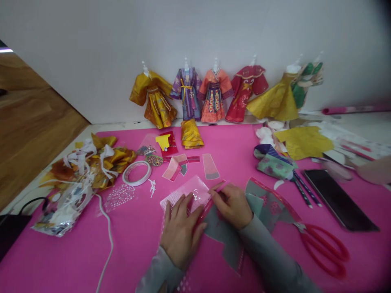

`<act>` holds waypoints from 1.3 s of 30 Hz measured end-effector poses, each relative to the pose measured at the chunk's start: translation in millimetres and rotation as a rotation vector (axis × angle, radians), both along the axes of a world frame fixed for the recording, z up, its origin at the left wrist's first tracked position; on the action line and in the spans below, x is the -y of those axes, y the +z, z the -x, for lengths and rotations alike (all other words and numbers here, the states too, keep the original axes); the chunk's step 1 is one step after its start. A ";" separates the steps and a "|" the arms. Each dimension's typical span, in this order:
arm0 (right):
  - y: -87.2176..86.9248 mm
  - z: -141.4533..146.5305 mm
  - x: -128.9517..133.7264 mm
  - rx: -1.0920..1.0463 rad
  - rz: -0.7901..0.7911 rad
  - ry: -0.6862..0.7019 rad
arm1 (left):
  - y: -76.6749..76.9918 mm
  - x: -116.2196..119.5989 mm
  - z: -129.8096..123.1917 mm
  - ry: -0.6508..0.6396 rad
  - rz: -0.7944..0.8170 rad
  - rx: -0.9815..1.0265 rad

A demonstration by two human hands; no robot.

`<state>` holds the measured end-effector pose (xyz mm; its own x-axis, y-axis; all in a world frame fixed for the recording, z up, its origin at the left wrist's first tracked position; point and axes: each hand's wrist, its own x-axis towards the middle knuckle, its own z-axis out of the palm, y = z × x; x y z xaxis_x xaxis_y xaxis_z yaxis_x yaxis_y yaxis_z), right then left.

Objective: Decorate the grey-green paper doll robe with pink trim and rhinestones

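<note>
My left hand (180,234) lies flat with its fingers spread, pressing on a clear sheet of small pearl-like gems (175,197) and the edge of the fabric beside it. My right hand (234,205) is pinched around a slim pink stick-like tool (222,185), whose tip is too blurred to make out. It is just right of the sheet, where a few loose shiny gems (196,194) lie. Beneath both hands is a grey fabric piece (224,234) with a dark pink border strip (206,209). More grey fabric (270,203) lies to the right.
Red-handled scissors (326,248) and a black phone (339,199) lie at right, near striped pencils (305,191). A tape roll (137,173), cut fabric pieces (210,166) and a scrap pile (100,162) are at left and centre. Several doll dresses (215,95) lean against the wall.
</note>
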<state>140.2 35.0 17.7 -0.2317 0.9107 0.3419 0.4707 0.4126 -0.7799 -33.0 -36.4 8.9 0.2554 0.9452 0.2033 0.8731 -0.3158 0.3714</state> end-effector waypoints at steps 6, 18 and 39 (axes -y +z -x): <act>3.6 -0.8 0.9 -0.058 0.010 -0.018 | 13.0 -2.6 5.7 0.185 0.238 0.988; 13.4 7.5 11.9 -0.365 -0.036 0.199 | -2.3 -7.9 3.5 -0.122 0.880 2.042; 8.8 13.7 19.3 -0.342 0.020 0.185 | 2.2 -2.9 4.1 -0.257 0.881 2.006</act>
